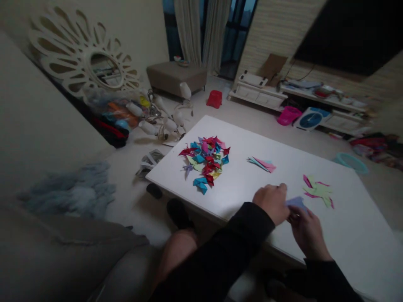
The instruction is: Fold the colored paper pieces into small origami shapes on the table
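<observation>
Both of my hands meet above the near edge of the white table [239,144], around a piece of purple paper [297,204]. My left hand [272,202] grips its left side with bent fingers. On the other side, my right hand [307,230] pinches the paper between thumb and fingers. How it is folded is too small to make out. To the left lies a heap of colourful origami cranes [206,161]. Beyond my hands rests a small stack of pink and pale blue folded paper [262,164]. Green and pink folded strips [317,191] lie right of my hands.
A lamp with several white shades [170,124] stands on the floor past the table's left end. A grey ottoman [176,77], a red stool-like object [214,99] and a pink basin [289,115] are farther back. My knee [179,249] is beside the table's near edge.
</observation>
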`<state>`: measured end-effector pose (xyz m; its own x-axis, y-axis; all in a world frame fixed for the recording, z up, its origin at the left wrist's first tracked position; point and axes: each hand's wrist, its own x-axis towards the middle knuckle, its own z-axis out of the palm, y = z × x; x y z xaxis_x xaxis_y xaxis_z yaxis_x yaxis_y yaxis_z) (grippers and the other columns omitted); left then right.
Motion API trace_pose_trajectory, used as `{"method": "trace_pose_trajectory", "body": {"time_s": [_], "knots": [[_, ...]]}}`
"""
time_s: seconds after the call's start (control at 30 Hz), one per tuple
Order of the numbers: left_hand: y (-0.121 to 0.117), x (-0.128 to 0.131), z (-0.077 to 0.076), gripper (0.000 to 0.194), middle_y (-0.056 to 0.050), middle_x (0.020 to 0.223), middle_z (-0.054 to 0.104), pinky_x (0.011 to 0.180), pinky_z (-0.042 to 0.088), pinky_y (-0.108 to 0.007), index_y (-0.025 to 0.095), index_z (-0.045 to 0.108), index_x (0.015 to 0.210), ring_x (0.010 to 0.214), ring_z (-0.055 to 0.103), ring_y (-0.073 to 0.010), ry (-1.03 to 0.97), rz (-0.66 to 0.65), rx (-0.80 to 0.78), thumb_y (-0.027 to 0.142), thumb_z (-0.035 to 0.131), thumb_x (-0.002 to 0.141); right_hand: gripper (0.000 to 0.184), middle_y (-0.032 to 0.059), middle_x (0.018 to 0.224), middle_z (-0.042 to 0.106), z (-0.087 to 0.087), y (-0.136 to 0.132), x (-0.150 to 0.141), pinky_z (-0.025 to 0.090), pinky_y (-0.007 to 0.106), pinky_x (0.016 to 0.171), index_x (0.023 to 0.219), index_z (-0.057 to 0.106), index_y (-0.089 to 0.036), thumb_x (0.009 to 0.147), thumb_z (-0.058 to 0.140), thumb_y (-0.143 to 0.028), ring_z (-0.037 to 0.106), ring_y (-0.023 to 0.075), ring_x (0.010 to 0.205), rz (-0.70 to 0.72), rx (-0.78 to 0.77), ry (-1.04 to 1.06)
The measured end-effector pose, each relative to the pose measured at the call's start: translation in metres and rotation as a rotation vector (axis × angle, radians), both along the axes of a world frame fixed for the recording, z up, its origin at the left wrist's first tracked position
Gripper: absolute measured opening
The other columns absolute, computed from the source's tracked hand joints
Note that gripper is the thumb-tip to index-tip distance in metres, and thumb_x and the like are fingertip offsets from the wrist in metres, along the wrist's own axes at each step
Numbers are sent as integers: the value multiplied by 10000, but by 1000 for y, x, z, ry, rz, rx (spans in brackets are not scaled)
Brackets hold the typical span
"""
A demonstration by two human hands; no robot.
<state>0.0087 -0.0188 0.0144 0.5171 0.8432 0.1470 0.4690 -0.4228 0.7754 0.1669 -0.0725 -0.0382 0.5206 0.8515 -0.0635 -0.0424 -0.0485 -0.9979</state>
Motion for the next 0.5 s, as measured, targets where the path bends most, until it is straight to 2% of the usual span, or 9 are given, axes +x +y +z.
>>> {"method": "trace_pose_trajectory", "body": {"time_s": [0.07, 0.1, 0.2, 0.37, 0.5], "knots": [[2, 4, -11, 400, -109, 1003, 717, 798, 527, -347, 184, 612, 1128, 946, 675, -274, 60, -54, -71, 262, 712, 748, 208, -15, 579, 601, -4, 4, 2, 389, 233, 450, 641, 623, -181, 551, 789, -270, 501, 104, 493, -69, -50, 114], [2, 5, -17, 340, -100, 966, 717, 792, 519, -341, 189, 632, 1063, 935, 675, -271, 77, -71, -103, 264, 727, 745, 186, 3, 613, 633, -4, 6, 4, 389, 233, 455, 640, 640, -176, 542, 775, -258, 513, 109, 517, -76, -72, 170], [4, 11, -31, 209, -74, 917, 713, 799, 500, -338, 188, 647, 857, 919, 671, -258, 61, -125, -160, 218, 782, 699, 182, 75, 784, 728, 5, 9, 12, 407, 256, 491, 735, 724, -152, 598, 712, -272, 549, 137, 597, -30, -74, 214], [1, 24, -40, 225, -27, 793, 703, 658, 490, -280, 169, 625, 773, 693, 662, -172, -249, -163, -412, 197, 819, 663, 230, 55, 750, 714, 24, -5, 27, 398, 265, 540, 800, 732, -156, 684, 738, -355, 551, 142, 612, 3, -46, 180], [-3, 36, -35, 336, -54, 778, 714, 570, 473, -256, 155, 588, 780, 638, 656, -160, -479, -135, -671, 240, 863, 607, 315, 59, 870, 730, 29, -10, 28, 417, 255, 612, 685, 617, -191, 669, 834, -418, 655, 196, 853, 81, 17, 122]]}}
